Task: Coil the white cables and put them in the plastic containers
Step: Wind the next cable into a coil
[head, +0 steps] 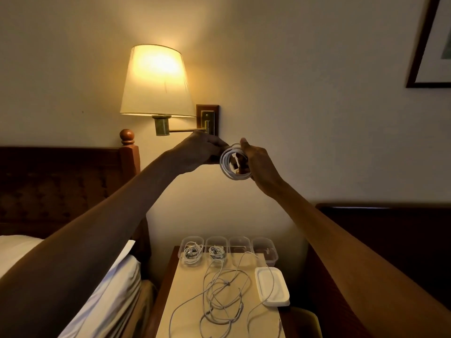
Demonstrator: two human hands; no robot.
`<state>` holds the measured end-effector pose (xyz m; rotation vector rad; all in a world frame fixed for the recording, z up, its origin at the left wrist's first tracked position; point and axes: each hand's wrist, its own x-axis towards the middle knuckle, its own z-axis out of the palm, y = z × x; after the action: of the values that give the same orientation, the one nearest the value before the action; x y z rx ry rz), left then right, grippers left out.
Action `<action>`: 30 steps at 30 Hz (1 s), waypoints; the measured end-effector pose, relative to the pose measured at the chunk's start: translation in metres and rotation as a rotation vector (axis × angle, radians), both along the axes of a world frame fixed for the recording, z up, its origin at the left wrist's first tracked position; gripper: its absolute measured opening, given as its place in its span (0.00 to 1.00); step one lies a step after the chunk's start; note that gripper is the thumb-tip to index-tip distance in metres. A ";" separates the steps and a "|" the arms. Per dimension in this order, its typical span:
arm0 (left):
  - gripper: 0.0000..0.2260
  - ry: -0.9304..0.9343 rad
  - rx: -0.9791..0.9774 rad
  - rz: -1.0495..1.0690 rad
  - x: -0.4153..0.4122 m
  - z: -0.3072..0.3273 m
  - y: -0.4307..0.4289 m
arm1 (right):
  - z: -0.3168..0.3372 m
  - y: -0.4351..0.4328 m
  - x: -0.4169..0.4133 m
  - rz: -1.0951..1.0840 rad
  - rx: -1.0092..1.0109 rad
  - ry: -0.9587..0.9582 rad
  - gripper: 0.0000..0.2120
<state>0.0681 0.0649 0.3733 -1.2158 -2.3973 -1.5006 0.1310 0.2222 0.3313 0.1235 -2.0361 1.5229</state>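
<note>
We see a pale wall (305, 106) filling most of the view, with a bed (73, 289) and its dark wooden headboard (48, 191) at the left. A lit lamp (156, 81) hangs from a bracket on the wall, and the corner of a picture frame (419, 57) shows at the upper right.

Low in the middle stands the tabletop (185, 284), between the bed and a dark piece of furniture on the right. A tangle of loose cables (224, 296) sprawls across it. Just to the right of them lies a white lid (272, 286); we cannot tell whether it is one lid or a stack.

Along the far edge four clear containers (240, 250) stand in a row. The two on the left each have a thin white cable bundled inside. We cannot make out what, if anything, is in the other two.

Both arms reach up in front of the wall, just under the lamp bracket. The left grip (200, 150) pinches the upper left edge of a coil (231, 172) of thicker white cable. The right grip (258, 162) curls round the coil's right side, thumb pointing up. The coil hangs well above the tabletop.
</note>
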 end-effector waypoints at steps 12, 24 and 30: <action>0.18 -0.641 0.071 -0.261 0.006 0.001 0.002 | -0.011 0.014 -0.008 -0.040 0.108 0.006 0.22; 0.12 0.128 -0.029 -0.132 0.007 -0.005 0.007 | -0.004 0.016 -0.007 0.184 -0.163 -0.234 0.17; 0.09 0.586 -0.042 0.100 0.002 -0.009 0.011 | -0.007 0.016 -0.006 0.224 -0.257 -0.229 0.19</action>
<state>0.0704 0.0756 0.3648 -1.2938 -2.0598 -0.8997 0.1250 0.2383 0.3247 0.0811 -2.0305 2.0059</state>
